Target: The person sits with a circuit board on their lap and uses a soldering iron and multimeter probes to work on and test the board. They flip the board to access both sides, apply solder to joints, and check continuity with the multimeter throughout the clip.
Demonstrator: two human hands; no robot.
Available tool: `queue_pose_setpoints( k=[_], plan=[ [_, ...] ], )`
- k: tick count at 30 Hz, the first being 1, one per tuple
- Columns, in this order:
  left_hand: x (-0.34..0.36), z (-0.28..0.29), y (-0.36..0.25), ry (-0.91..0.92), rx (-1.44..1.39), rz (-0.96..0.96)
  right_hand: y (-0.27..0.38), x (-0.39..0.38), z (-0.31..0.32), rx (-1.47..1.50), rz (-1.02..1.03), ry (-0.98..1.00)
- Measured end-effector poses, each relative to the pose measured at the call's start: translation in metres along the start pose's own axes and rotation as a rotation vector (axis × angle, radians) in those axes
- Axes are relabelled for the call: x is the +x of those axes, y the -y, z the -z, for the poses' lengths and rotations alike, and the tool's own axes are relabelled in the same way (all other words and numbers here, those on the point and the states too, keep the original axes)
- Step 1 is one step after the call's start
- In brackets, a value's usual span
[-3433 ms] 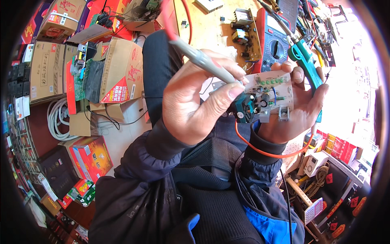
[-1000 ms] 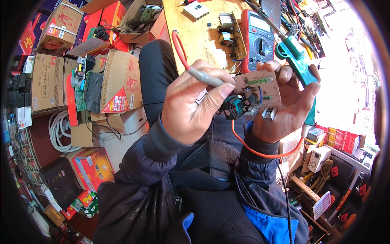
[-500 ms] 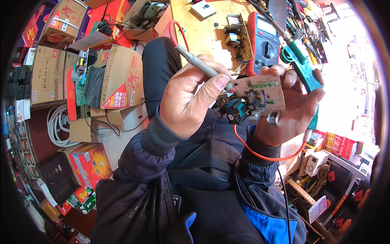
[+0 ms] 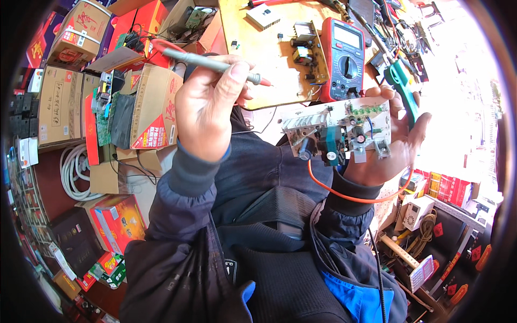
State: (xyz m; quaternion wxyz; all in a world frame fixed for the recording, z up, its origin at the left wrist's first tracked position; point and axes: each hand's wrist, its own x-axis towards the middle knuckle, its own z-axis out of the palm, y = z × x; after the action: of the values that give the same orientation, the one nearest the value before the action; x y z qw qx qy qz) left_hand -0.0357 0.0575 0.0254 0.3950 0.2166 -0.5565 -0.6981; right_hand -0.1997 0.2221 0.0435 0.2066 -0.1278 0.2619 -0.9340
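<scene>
We take the board [image 4: 338,131] as our landmark. It sits in our right hand [image 4: 385,148], raised above the lap and just below the bench [image 4: 269,59] edge. Fingers curl round its far and right edges; the palm is hidden behind it.

Left of the board, a clear gap separates it from our left hand [image 4: 207,107], which is closed round a grey probe [image 4: 215,64], its red tip pointing toward the board but well short of it. That gap is the open room; dark clothing lies beneath it.

Above the board, the red meter [image 4: 344,59] and a second board [image 4: 304,54] lie on the bench.

An orange wire [image 4: 350,196] loops from under the board; its far end is hidden behind the wrist.

The board is pale, component side up, with a silver heatsink, a teal block and dark capacitors. Finer parts are too small to make out. Glare washes out everything right of the board.
</scene>
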Motion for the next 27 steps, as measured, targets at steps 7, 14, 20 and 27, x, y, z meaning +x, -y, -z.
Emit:
queue_pose_setpoints(
  k=[7, 14, 20, 27],
  plan=[
    [0.033, 0.014, 0.032, 0.145, 0.133, 0.251, 0.010, 0.002, 0.005, -0.134, 0.041, -0.208],
    [0.058, 0.018, 0.046, 0.251, 0.236, 0.460, 0.012, 0.003, 0.012, 0.001, 0.017, -0.077],
    [0.071, 0.020, 0.043, 0.233, 0.429, 0.485, 0.006, 0.001, 0.002, -0.015, 0.058, -0.081],
    [0.061, 0.027, 0.027, 0.239, 0.501, 0.422, 0.004, 0.000, -0.002, 0.048, 0.045, -0.009]
  ],
)
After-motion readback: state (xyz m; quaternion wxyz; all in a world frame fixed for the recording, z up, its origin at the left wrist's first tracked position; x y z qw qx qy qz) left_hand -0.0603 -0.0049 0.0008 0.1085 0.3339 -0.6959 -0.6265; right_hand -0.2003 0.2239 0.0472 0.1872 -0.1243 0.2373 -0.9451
